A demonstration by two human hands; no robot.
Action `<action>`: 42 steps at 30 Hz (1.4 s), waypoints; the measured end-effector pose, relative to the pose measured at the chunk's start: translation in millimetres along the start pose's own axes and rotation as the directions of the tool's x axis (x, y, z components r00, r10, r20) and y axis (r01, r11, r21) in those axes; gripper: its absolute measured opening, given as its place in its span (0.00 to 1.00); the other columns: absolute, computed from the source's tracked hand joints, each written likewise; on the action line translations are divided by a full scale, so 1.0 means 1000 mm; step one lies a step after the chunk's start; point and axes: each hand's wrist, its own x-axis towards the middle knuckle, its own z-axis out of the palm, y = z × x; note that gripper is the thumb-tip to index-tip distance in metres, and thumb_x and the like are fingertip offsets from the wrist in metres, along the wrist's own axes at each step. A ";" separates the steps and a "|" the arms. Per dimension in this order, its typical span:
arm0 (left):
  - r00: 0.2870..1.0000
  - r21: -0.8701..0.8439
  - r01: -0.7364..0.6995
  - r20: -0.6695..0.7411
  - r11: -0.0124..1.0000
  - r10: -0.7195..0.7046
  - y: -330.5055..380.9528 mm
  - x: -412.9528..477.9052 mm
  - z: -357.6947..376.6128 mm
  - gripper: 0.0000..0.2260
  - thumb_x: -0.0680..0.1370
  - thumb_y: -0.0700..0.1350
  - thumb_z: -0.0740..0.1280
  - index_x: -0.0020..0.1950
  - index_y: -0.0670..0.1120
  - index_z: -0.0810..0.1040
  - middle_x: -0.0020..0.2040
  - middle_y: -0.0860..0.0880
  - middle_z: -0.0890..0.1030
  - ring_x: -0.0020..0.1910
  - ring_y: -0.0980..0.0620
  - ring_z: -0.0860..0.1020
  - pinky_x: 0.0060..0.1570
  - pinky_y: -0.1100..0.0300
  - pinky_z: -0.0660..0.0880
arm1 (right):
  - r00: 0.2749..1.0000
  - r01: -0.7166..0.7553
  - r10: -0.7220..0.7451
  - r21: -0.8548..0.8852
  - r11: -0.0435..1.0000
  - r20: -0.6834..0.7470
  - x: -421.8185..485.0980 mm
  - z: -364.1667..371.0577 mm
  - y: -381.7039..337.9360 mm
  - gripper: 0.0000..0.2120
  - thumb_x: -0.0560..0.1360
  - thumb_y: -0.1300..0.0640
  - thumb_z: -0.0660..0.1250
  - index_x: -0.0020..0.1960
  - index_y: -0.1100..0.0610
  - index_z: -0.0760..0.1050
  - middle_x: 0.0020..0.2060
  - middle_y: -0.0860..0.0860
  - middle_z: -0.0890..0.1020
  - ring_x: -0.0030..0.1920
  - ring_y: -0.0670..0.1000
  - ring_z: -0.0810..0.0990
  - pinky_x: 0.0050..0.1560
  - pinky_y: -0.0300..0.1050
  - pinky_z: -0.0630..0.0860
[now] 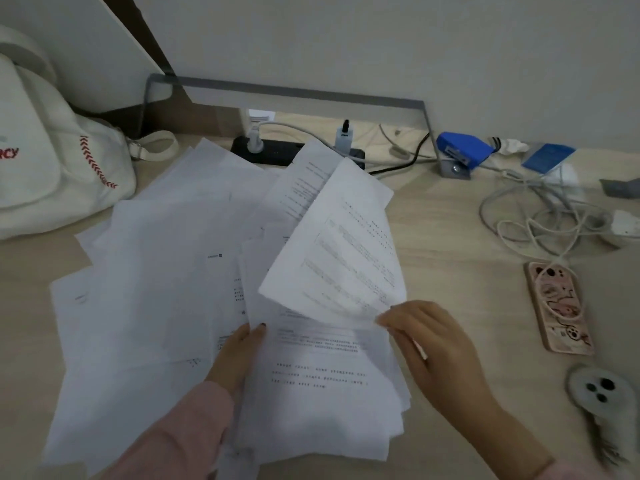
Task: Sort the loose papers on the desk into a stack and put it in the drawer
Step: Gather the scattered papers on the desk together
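Note:
Several loose white printed papers (156,271) lie fanned across the light wooden desk (450,237). A partial stack (322,393) sits at the desk's near middle. My left hand (239,355), in a pink sleeve, holds the stack's left edge, thumb on top. My right hand (429,344) pinches the near right corner of one printed sheet (339,254), which is lifted and tilted above the stack. No drawer is in view.
A white bag (52,161) stands at the far left. A black power strip (277,152), cables (540,216) and a blue object (462,150) lie along the wall. A pink-cased phone (557,306) and a grey fuzzy object (599,400) lie at the right.

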 end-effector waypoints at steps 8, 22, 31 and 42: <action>0.997 -0.127 0.076 0.026 0.989 -0.073 -0.004 0.005 -0.006 0.31 0.75 0.64 0.59 0.71 0.45 0.68 0.67 0.45 0.73 0.66 0.45 0.72 0.70 0.49 0.64 | 0.930 -0.085 0.067 0.035 0.996 0.362 -0.060 0.056 0.005 0.08 0.74 0.57 0.60 0.46 0.51 0.79 0.41 0.44 0.82 0.43 0.46 0.77 0.44 0.36 0.70; 0.995 -0.160 0.068 0.086 0.985 -0.055 -0.009 0.014 -0.011 0.24 0.79 0.59 0.52 0.66 0.44 0.72 0.61 0.43 0.78 0.57 0.45 0.76 0.64 0.50 0.70 | 0.646 -0.551 0.618 -0.287 0.784 0.448 -0.039 0.053 -0.025 0.19 0.75 0.55 0.61 0.29 0.54 0.56 0.23 0.47 0.63 0.22 0.45 0.61 0.24 0.36 0.56; 0.986 -0.184 0.088 0.155 0.979 -0.060 -0.008 0.008 -0.018 0.21 0.78 0.61 0.54 0.61 0.51 0.74 0.54 0.47 0.79 0.56 0.47 0.77 0.63 0.53 0.71 | 0.299 -0.931 0.643 0.364 0.034 0.705 0.043 0.087 -0.047 0.11 0.79 0.59 0.57 0.50 0.65 0.75 0.41 0.58 0.80 0.35 0.52 0.80 0.37 0.42 0.81; 0.993 -0.055 0.040 0.110 0.998 -0.034 0.004 -0.003 -0.015 0.17 0.76 0.62 0.54 0.45 0.54 0.77 0.43 0.53 0.80 0.46 0.51 0.78 0.59 0.53 0.72 | 0.417 -0.768 0.775 0.640 0.022 0.474 0.040 0.086 -0.003 0.10 0.79 0.54 0.59 0.53 0.56 0.76 0.52 0.54 0.80 0.54 0.54 0.79 0.58 0.47 0.74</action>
